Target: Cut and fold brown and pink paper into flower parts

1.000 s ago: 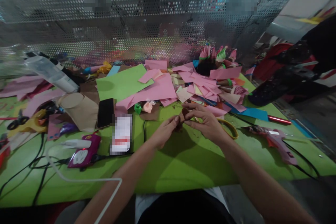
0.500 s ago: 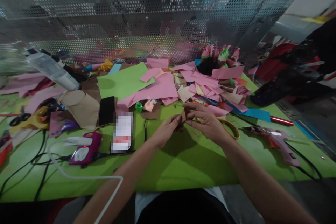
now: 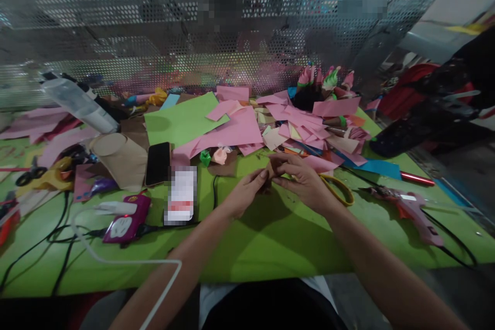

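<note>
Both my hands meet over the green table (image 3: 263, 247), pinching a small brown paper piece (image 3: 271, 170) between them. My left hand (image 3: 244, 193) grips its left side with curled fingers. My right hand (image 3: 303, 180) closes on its right side, fingers bent over the top. Just beyond lie a small green folded paper (image 3: 204, 157) and a peach one (image 3: 219, 155) on a brown scrap. Most of the brown piece is hidden by my fingers.
A heap of pink paper sheets (image 3: 294, 124) and a green sheet (image 3: 181, 121) lie behind. Yellow-handled scissors (image 3: 340, 191) and a pink glue gun (image 3: 410, 209) sit to the right. A black phone (image 3: 157, 163), a brown paper cone (image 3: 119, 157) and cables (image 3: 58, 247) are to the left.
The hands stay together on the brown piece; the right fingers have shifted slightly over it. The view has drifted a little.
</note>
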`<state>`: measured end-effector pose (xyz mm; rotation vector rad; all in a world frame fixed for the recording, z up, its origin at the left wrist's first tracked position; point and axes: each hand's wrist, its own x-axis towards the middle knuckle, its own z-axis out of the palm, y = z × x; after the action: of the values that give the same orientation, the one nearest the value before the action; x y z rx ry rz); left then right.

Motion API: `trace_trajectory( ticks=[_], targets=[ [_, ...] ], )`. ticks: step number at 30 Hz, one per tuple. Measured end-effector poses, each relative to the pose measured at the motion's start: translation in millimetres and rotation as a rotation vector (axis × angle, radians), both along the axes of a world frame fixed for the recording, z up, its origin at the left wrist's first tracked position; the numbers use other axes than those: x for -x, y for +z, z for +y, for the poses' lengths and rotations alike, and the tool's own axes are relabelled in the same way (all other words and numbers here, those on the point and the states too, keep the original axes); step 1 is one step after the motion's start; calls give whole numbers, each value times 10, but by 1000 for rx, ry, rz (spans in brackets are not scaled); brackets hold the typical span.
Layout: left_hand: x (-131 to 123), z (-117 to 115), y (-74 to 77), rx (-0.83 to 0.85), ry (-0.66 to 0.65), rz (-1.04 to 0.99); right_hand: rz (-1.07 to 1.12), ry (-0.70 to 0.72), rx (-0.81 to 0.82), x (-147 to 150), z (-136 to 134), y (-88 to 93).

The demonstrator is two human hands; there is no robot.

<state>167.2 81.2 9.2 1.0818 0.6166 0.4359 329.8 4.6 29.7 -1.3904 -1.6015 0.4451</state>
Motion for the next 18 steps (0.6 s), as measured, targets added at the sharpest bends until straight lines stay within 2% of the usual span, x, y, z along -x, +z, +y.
trace_trajectory(
  ticks=[6,18],
  targets=[
    [7,23,-7,2,-39,-48,31,-36,-54,-21,11,-33],
    [39,57,-86,94,17,-67,144,-63,-51,-18,-27,39]
  ],
)
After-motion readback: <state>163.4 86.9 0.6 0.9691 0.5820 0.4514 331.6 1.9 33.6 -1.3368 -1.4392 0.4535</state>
